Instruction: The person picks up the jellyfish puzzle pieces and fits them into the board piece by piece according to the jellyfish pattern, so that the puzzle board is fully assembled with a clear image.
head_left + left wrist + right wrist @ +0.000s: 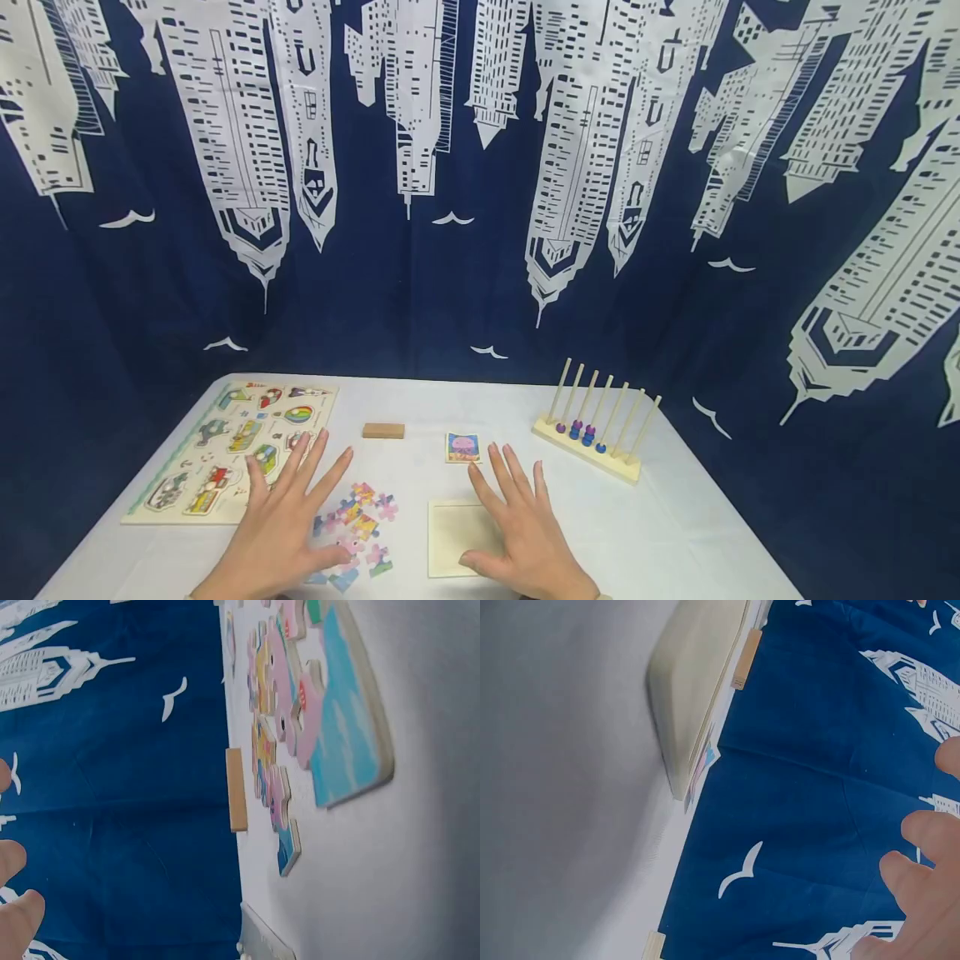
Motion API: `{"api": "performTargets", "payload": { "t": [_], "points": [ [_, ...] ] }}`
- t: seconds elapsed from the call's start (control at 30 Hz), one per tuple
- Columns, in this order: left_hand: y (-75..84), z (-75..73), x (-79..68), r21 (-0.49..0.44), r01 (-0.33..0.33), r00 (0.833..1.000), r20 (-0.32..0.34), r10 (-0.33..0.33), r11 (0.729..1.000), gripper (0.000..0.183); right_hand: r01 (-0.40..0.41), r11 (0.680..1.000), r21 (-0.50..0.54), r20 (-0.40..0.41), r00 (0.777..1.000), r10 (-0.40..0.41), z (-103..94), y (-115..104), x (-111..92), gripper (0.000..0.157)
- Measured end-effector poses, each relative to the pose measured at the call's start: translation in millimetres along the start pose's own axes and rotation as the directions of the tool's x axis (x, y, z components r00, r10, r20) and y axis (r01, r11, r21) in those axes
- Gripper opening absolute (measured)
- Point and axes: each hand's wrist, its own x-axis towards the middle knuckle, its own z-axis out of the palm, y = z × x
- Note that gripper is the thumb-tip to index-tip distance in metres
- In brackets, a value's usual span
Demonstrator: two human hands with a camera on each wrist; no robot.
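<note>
My left hand (279, 525), fingers spread, hovers over the left side of a loose heap of jigsaw pieces (363, 527). Pink, yellow and blue show on those pieces, and a light-blue edge piece (349, 727) lies closest in the left wrist view. Spread in the same way, my right hand (525, 533) is over the right part of a pale square puzzle tray (453, 542). Neither hand holds anything. Behind the tray lies a small picture card (462, 447) with a pink figure on blue.
A wooden peg puzzle board (225, 450) lies at the left. Further back is a plain wooden block (383, 431). At the right stands a bead rack (588, 450) with upright pegs and a few blue and purple beads. A navy curtain (420, 292) with white buildings hangs behind the white table (660, 533).
</note>
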Motion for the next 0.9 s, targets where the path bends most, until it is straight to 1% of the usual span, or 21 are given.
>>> {"api": "performTargets", "payload": {
  "t": [0.07,0.13,0.17,0.2,0.23,0.27,0.3,0.37,0.4,0.43,0.47,0.5,0.53,0.57,0.6,0.67,0.7,0.73,0.77,0.83,0.9],
  "points": [
    [-2.5,0.1,-1.9,-0.024,0.006,1.0,-0.005,-0.006,1.0,0.115,-0.011,0.999,0.038,0.003,1.0,0.011,1.1,0,-1,0.095],
    [-3.5,0.2,-3.7,-0.053,0.03,1.0,0.004,-0.029,0.998,0.107,-0.054,0.992,0.118,0.003,0.999,0.054,2.3,0,-3,0.086],
    [-3.6,0.4,-4.5,-0.07,0.053,0.999,0.013,-0.052,0.996,0.101,-0.095,0.98,0.174,0.007,0.995,0.095,3.0,0,-4,0.081],
    [-3.3,0.5,-5.2,-0.092,0.081,0.997,0.024,-0.079,0.993,0.096,-0.147,0.96,0.236,0.016,0.989,0.147,4.1,1,-5,0.077],
    [-2.9,0.6,-5.9,-0.114,0.113,0.993,0.035,-0.109,0.987,0.09,-0.21,0.93,0.303,0.033,0.977,0.21,4.9,2,-6,0.072],
    [-2.5,0.4,-6.3,-0.132,0.143,0.989,0.044,-0.139,0.981,0.085,-0.28,0.888,0.366,0.058,0.959,0.278,6.2,3,-6,0.067],
    [-2.5,0.2,-6.6,-0.147,0.173,0.985,0.051,-0.168,0.974,0.08,-0.351,0.845,0.403,0.086,0.934,0.347,8.1,4,-7,0.06],
    [-3.2,-1.0,-6.9,-0.17,0.22,0.975,0.055,-0.214,0.96,0.068,-0.491,0.744,0.453,0.174,0.867,0.467,12.1,8,-9,0.048],
    [-3.8,-1.8,-7.2,-0.172,0.233,0.972,0.053,-0.227,0.957,0.062,-0.547,0.703,0.455,0.217,0.834,0.508,14.4,11,-10,0.043],
    [-4.5,-2.8,-7.2,-0.169,0.243,0.97,0.052,-0.237,0.955,0.055,-0.589,0.673,0.448,0.253,0.805,0.536,16.3,13,-10,0.04],
    [-5.3,-3.8,-7.1,-0.165,0.251,0.968,0.051,-0.246,0.954,0.049,-0.61,0.666,0.429,0.275,0.791,0.547,18.7,16,-12,0.036],
    [-5.9,-4.7,-7.1,-0.162,0.267,0.964,0.06,-0.26,0.95,0.043,-0.624,0.665,0.411,0.296,0.781,0.55,21.2,18,-13,0.034],
    [-6.1,-5.6,-7.2,-0.157,0.287,0.957,0.076,-0.279,0.945,0.036,-0.632,0.662,0.403,0.315,0.775,0.548,23.3,20,-14,0.032],
    [-6.2,-6.2,-7.5,-0.149,0.312,0.949,0.103,-0.3,0.938,0.03,-0.631,0.668,0.395,0.324,0.776,0.541,25.2,22,-15,0.03],
    [-6.3,-7.0,-7.5,-0.149,0.341,0.937,0.136,-0.323,0.928,0.024,-0.624,0.68,0.387,0.329,0.782,0.53,27.5,24,-16,0.028],
    [-6.5,-8.4,-8.0,-0.146,0.401,0.904,0.22,-0.366,0.904,0.016,-0.602,0.703,0.38,0.34,0.797,0.499,30.9,26,-17,0.026],
    [-6.5,-8.8,-8.3,-0.14,0.425,0.887,0.262,-0.381,0.894,0.014,-0.601,0.701,0.384,0.354,0.797,0.49,32.0,26,-18,0.025],
    [-6.4,-9.1,-8.7,-0.133,0.442,0.871,0.298,-0.389,0.887,0.014,-0.595,0.703,0.389,0.362,0.801,0.477,32.4,27,-18,0.024],
    [-6.4,-9.2,-9.0,-0.133,0.453,0.859,0.329,-0.392,0.882,0.015,-0.59,0.706,0.392,0.374,0.803,0.464,32.6,27,-18,0.024],
    [-6.3,-9.1,-10.4,-0.143,0.443,0.854,0.367,-0.368,0.885,0.016,-0.576,0.719,0.389,0.394,0.81,0.435,31.0,27,-19,0.025],
    [-6.1,-8.2,-11.9,-0.16,0.41,0.864,0.385,-0.325,0.898,0.017,-0.568,0.73,0.381,0.418,0.81,0.412,28.2,26,-20,0.028]
  ]
}}
